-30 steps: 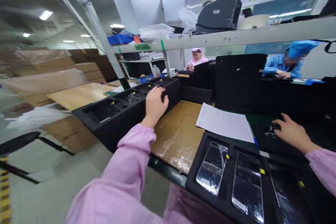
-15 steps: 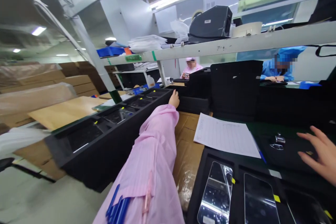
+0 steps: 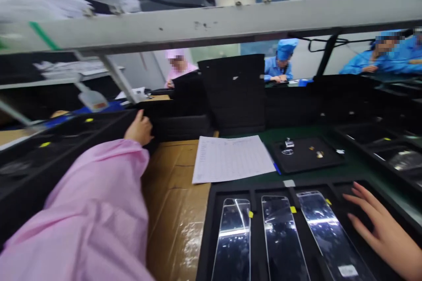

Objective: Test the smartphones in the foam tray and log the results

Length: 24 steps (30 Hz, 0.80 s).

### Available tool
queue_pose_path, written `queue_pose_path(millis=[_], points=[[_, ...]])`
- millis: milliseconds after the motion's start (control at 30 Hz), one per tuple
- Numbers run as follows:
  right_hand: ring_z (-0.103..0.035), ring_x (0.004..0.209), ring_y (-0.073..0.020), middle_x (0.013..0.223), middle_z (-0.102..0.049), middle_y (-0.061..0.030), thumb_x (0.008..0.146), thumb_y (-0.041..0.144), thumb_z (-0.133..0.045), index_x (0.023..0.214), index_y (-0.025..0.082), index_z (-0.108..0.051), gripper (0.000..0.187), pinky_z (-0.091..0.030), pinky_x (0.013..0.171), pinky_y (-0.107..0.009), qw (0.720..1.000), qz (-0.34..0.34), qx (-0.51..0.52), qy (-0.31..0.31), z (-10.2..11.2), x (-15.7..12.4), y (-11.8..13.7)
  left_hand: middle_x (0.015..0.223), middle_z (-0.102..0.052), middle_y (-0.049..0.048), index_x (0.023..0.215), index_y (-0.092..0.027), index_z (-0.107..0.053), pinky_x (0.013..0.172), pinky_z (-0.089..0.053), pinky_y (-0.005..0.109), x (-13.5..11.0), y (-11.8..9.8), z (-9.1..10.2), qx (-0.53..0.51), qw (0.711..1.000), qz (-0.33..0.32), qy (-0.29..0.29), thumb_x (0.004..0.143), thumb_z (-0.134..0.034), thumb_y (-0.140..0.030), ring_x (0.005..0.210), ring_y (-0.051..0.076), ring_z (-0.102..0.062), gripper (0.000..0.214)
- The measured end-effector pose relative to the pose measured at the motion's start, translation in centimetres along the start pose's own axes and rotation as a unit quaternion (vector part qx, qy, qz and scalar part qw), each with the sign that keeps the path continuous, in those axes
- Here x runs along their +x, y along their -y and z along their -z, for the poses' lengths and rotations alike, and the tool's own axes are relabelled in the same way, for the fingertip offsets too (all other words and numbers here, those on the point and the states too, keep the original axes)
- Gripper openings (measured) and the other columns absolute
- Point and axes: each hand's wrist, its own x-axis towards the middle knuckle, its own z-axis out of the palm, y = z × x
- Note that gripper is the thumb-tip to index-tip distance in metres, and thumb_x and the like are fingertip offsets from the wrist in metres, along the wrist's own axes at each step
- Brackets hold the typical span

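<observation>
Left hand at 1 tray – grip unclear; right hand splayed near 3 screens.

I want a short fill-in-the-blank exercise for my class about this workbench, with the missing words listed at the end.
The front tray shows ____ glossy panels side by side.
The small tabs at the panels' edges are coloured ____.
A ____ pen lies at the right edge of the printed sheet.
The left hand is ____ from the panels than the right hand.

Missing words: three; yellow; blue; farther.
</observation>
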Motion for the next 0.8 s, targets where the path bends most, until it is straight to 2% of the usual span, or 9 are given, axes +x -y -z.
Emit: queue_pose_path(millis=[100,200,300,400,500,567,633,700,800], points=[[-0.048,0.139,-0.0341,0.158,-0.039,-0.0083,0.097,0.043,-0.045,0.126,0.028,-0.058,0.035,-0.053,0.104,-0.055,1.0,-0.019,-0.011,0.014,0.5,0.4,1.1,0.057,-0.063,-0.0005,0.061,-0.023,-0.05,0.12,-0.019,0.062,0.6,0.6,-0.1,-0.013,1.0,-0.008,0.0,0.072,-0.024,-0.09,0.115,0.026,-0.063,0.074],[-0.05,0.138,-0.0315,0.158,-0.038,-0.0089,0.098,0.04,-0.044,0.124,0.027,-0.059,0.032,-0.054,0.104,-0.052,0.999,-0.043,0.001,0.018,0.7,1.1,1.8,0.059,-0.064,0.0032,0.059,-0.023,-0.044,0.118,-0.022,0.061,0.6,0.8,-0.1,-0.009,1.0,-0.002,0.01,0.059,-0.017,-0.097,0.122,0.028,-0.059,0.079],[-0.05,0.137,-0.0311,0.156,-0.04,-0.0114,0.098,0.038,-0.045,0.123,0.024,-0.059,0.032,-0.052,0.106,-0.052,0.998,-0.052,0.011,0.015,1.2,1.6,2.2,0.072,-0.07,0.0066,0.065,-0.021,-0.049,0.115,-0.028,0.058,0.8,0.1,0.0,0.004,1.0,0.022,0.018,0.057,-0.016,-0.097,0.129,0.029,-0.055,0.083],[-0.052,0.134,-0.0298,0.149,-0.049,-0.0137,0.099,0.036,-0.044,0.121,0.02,-0.06,0.031,-0.049,0.108,-0.051,0.999,-0.04,0.014,0.009,2.3,2.2,3.2,0.1,-0.073,0.0103,0.08,-0.014,-0.059,0.115,-0.023,0.063,0.8,-2.7,0.3,0.032,0.998,0.062,0.013,0.062,-0.011,-0.094,0.135,0.033,-0.049,0.094],[-0.064,0.113,-0.0278,0.122,-0.067,-0.0134,0.101,0.034,-0.04,0.115,0.018,-0.063,0.032,-0.052,0.099,-0.047,0.999,-0.005,-0.029,0.031,3.6,2.4,5.4,0.13,-0.063,0.0161,0.108,-0.005,-0.061,0.11,-0.028,0.067,-1.0,-8.7,1.4,0.077,0.993,0.085,-0.013,0.076,-0.012,-0.082,0.138,0.04,-0.043,0.097],[-0.067,0.092,-0.0293,0.097,-0.071,-0.013,0.102,0.04,-0.039,0.113,0.015,-0.066,0.038,-0.054,0.083,-0.047,0.99,0.017,-0.113,0.085,3.9,2.1,7.5,0.122,-0.066,0.0165,0.12,-0.006,-0.061,0.098,-0.045,0.06,-4.2,-14.2,2.7,0.139,0.985,0.097,-0.042,0.087,-0.017,-0.063,0.125,0.04,-0.055,0.079],[-0.065,0.08,-0.032,0.083,-0.069,-0.0141,0.1,0.053,-0.044,0.119,0.01,-0.066,0.052,-0.051,0.069,-0.046,0.968,0.023,-0.206,0.143,3.8,1.6,9.5,0.097,-0.071,0.0106,0.123,-0.014,-0.064,0.083,-0.054,0.05,-8.9,-20.0,3.9,0.126,0.988,0.08,0.04,0.089,-0.027,-0.05,0.097,0.034,-0.069,0.061],[-0.064,0.078,-0.0343,0.08,-0.067,-0.0167,0.095,0.066,-0.048,0.128,0.002,-0.061,0.073,-0.048,0.064,-0.044,0.949,0.018,-0.262,0.173,3.2,1.3,11.0,0.089,-0.072,0.0118,0.128,-0.018,-0.064,0.071,-0.054,0.046,-14.4,-25.2,4.3,0.105,0.974,0.044,0.194,0.088,-0.038,-0.051,0.082,0.035,-0.07,0.058],[-0.064,0.081,-0.0359,0.086,-0.067,-0.0214,0.09,0.075,-0.049,0.134,-0.003,-0.055,0.09,-0.047,0.062,-0.042,0.941,0.011,-0.281,0.187,2.2,1.8,11.9,0.088,-0.072,0.0149,0.141,-0.019,-0.057,0.062,-0.05,0.041,-21.5,-30.5,3.7,0.092,0.953,0.021,0.289,0.088,-0.049,-0.055,0.073,0.034,-0.07,0.065]])
